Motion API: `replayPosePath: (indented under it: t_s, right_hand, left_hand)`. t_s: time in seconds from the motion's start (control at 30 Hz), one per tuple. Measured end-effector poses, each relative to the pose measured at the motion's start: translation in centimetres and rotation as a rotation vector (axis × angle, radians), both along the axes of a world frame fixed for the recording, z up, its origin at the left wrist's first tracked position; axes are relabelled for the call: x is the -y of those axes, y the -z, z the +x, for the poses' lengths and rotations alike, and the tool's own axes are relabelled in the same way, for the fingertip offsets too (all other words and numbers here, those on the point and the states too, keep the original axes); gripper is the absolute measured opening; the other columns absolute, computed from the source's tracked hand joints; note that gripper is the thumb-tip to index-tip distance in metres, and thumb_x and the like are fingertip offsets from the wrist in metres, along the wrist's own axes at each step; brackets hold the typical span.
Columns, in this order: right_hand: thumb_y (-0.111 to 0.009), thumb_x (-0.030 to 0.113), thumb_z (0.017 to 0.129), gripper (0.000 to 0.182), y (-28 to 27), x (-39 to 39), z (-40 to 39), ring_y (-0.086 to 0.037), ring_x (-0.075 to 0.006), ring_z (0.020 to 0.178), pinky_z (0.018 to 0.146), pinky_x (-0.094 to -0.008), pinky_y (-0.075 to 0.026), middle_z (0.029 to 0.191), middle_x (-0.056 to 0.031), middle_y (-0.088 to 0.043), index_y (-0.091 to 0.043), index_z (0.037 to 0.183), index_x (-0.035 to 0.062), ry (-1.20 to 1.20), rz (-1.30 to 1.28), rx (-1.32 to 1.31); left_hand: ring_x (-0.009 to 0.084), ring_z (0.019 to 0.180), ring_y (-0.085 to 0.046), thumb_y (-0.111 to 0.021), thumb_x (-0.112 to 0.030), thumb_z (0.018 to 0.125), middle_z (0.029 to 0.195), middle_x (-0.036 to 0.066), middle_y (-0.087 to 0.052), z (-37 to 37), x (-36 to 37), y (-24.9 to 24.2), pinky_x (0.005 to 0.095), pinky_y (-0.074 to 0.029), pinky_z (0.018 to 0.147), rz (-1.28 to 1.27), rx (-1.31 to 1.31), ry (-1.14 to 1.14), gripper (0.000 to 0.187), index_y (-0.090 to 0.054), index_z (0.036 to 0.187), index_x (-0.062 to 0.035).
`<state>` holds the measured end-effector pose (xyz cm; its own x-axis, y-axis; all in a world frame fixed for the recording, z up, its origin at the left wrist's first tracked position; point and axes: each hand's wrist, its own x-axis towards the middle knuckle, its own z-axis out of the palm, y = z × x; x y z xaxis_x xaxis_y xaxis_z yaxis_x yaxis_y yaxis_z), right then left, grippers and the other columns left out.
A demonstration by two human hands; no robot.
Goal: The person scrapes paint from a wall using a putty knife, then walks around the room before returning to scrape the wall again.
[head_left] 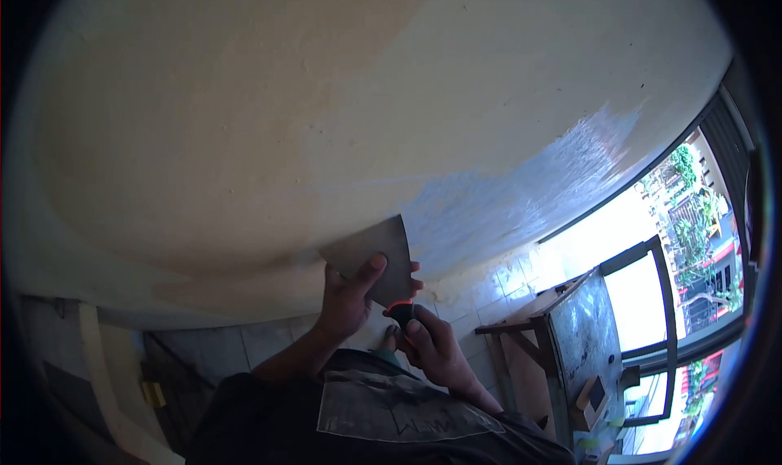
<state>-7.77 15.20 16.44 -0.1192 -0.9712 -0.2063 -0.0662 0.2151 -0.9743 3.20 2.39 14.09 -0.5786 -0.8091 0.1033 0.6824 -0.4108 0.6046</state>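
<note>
A wide putty knife with a broad grey metal blade is held up in front of my chest, tilted, its wide edge toward the wall. My left hand clasps the blade, thumb across its near face and fingertips showing past its right edge. Around the black and orange handle, my right hand is closed. The beige wall fills the view beyond the blade. A whitish, streaky patch spreads over its lower right part.
On the right stands a worn table with a small box-like object on it. Behind the table is a bright opening with a dark frame and plants outside. Pale tiles cover the floor. A wooden post is at the lower left.
</note>
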Motion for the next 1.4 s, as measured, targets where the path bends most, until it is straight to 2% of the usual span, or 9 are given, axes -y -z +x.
replayPosePath:
  t_s: [0.13,0.23,0.33,0.83,0.93,1.1,1.2,1.33,1.4]
  right_hand:
    - [-0.039,0.037,0.097,0.043,-0.2,-0.1,0.0,-0.036,-0.0032,0.051,0.047,-0.0202,-0.030,0.064,0.0025,-0.045,-0.051,0.115,-0.0012,-0.004,0.008,-0.024]
    - [-0.039,0.036,0.097,0.043,-0.2,-0.1,-0.3,-0.036,-0.0034,0.051,0.047,-0.0199,-0.030,0.064,0.0024,-0.046,-0.051,0.114,-0.0013,-0.001,0.014,-0.029]
    - [-0.038,0.036,0.097,0.043,-0.5,0.0,0.3,-0.037,-0.0034,0.051,0.047,-0.0195,-0.030,0.063,0.0025,-0.046,-0.051,0.114,-0.0013,0.014,0.012,-0.039]
    - [-0.038,0.037,0.098,0.041,-0.4,-0.1,0.0,-0.037,-0.0032,0.052,0.047,-0.0199,-0.029,0.065,0.0026,-0.045,-0.050,0.109,-0.0008,0.005,0.009,-0.043]
    - [-0.038,0.035,0.099,0.039,-0.7,-0.4,0.1,-0.037,-0.0031,0.051,0.047,-0.0199,-0.029,0.065,0.0028,-0.045,-0.050,0.110,-0.0004,-0.004,0.000,-0.065]
    - [-0.037,0.034,0.099,0.038,-0.9,0.0,0.1,-0.037,-0.0032,0.051,0.047,-0.0200,-0.030,0.064,0.0027,-0.045,-0.050,0.110,-0.0001,0.028,0.003,-0.028]
    - [-0.039,0.028,0.099,0.038,-1.4,-0.1,-0.1,-0.042,-0.0057,0.058,0.054,-0.0250,-0.036,0.062,0.0014,-0.046,-0.051,0.116,-0.0028,-0.007,0.033,-0.039]
    - [-0.039,0.030,0.099,0.037,-1.5,-0.2,-0.6,-0.040,-0.0052,0.057,0.053,-0.0234,-0.034,0.060,0.0023,-0.043,-0.051,0.114,-0.0021,-0.012,0.040,-0.022]
    - [-0.039,0.031,0.099,0.038,-1.6,0.1,-0.1,-0.039,-0.0050,0.056,0.053,-0.0227,-0.033,0.060,0.0029,-0.042,-0.051,0.114,-0.0020,-0.005,0.047,0.025]
  left_hand:
    - [0.0338,0.081,-0.068,-0.058,-0.020,0.091,0.096,0.024,-0.064,0.1,-0.2,0.1,0.0423,-0.059,0.072,-0.021,0.010,0.032,0.041,-0.044,0.118,0.0069]
    - [0.0342,0.083,-0.067,-0.058,-0.019,0.091,0.096,0.025,-0.063,-0.9,-0.9,0.5,0.0428,-0.059,0.072,0.042,-0.011,-0.074,0.041,-0.043,0.119,0.0070]
    - [0.0344,0.086,-0.067,-0.058,-0.019,0.091,0.097,0.025,-0.063,0.5,0.4,-0.4,0.0436,-0.059,0.074,-0.026,-0.021,0.060,0.041,-0.043,0.119,0.0069]
    - [0.0340,0.090,-0.066,-0.059,-0.019,0.090,0.100,0.024,-0.061,-0.4,-0.1,0.0,0.0445,-0.060,0.071,0.024,-0.031,-0.001,0.040,-0.044,0.116,0.0077]
    - [0.0342,0.087,-0.066,-0.059,-0.018,0.091,0.098,0.024,-0.062,0.0,0.2,0.2,0.0432,-0.060,0.070,-0.007,-0.054,0.072,0.039,-0.044,0.116,0.0074]
    - [0.0345,0.082,-0.068,-0.059,-0.018,0.091,0.096,0.025,-0.064,-0.5,0.0,0.1,0.0419,-0.060,0.069,0.032,-0.041,0.013,0.039,-0.044,0.117,0.0069]
    - [0.0345,0.082,-0.068,-0.058,-0.018,0.091,0.095,0.025,-0.064,-0.2,-0.3,0.1,0.0422,-0.059,0.070,0.018,-0.020,0.046,0.039,-0.044,0.118,0.0065]
    - [0.0346,0.082,-0.067,-0.058,-0.018,0.091,0.096,0.025,-0.064,-1.0,-0.8,0.2,0.0434,-0.059,0.072,0.041,-0.058,-0.050,0.038,-0.045,0.117,0.0061]
    - [0.0346,0.083,-0.067,-0.058,-0.018,0.091,0.097,0.024,-0.064,0.0,0.1,-0.5,0.0439,-0.059,0.074,-0.005,-0.051,0.013,0.038,-0.045,0.117,0.0063]
